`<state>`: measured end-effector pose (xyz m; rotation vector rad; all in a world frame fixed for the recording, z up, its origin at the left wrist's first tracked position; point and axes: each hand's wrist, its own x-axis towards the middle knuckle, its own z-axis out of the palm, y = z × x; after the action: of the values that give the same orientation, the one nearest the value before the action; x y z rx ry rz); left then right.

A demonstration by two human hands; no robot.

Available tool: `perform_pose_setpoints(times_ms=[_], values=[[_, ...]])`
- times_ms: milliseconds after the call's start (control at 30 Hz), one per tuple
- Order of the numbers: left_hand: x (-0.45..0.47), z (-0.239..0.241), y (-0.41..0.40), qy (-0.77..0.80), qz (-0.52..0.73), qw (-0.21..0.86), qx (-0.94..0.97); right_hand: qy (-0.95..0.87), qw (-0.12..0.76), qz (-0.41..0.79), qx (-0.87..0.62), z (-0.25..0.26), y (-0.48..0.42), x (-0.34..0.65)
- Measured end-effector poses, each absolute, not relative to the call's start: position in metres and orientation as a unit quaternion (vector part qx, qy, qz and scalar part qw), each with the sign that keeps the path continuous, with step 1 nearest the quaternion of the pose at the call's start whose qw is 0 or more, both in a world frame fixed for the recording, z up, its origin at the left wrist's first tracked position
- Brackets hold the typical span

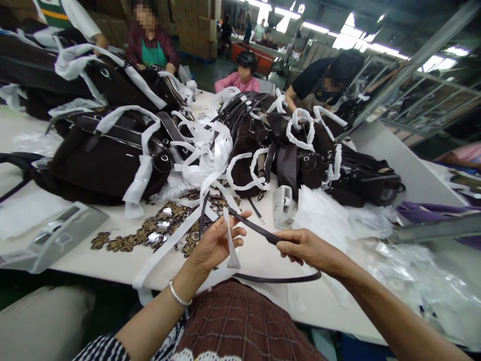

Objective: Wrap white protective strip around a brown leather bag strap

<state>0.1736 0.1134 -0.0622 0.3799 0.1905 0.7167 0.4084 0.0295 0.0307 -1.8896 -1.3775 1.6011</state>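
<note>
A: Left side first?

B: Big dark bag [97,165], mid-left of frame, on the table [112,263]. Then ctr: left hand [216,240], fingers half-curled, w/ a white strip [232,253] hanging down across them. Can't tell if it's actually pinched; too blurry there.

A: How's the strip to handle?

B: Prob. v. light, limp, creases easily. Take it flat, thumb vs. fingers.

A: And the strap?

B: Dark strap [259,230], just R of ctr, slanting from beside the L fingers down to the right hand [304,245], which has it pinched, thumb on top. Should be light, bendy but a bit springy, maybe slick. Best held nr the end, w/ a 2nd grip further along so it can't twist. Not fragile, I'd say, but finish could scuff.
</note>
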Motion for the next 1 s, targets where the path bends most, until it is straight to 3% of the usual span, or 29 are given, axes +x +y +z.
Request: perform_pose_setpoints(times_ms=[300, 500, 733, 1000], values=[[0.17, -0.06, 0.114, 0.083, 0.397, 0.899, 0.166, -0.398, 0.194, 0.698, -0.563, 0.022, 0.032, 0.392], [0.148, -0.065, 0.129, 0.175, 0.335, 0.836, 0.397, -0.424, 0.18, 0.66, -0.594, 0.034, 0.036, 0.398], [0.119, -0.085, 0.142, 0.334, 0.337, 0.687, 0.551, -0.456, 0.158, 0.545, -0.686, 0.11, 0.038, 0.427], [0.102, -0.106, 0.142, 0.254, 0.259, 0.771, 0.523, -0.514, 0.027, 0.502, -0.696, 0.161, 0.029, 0.427]])
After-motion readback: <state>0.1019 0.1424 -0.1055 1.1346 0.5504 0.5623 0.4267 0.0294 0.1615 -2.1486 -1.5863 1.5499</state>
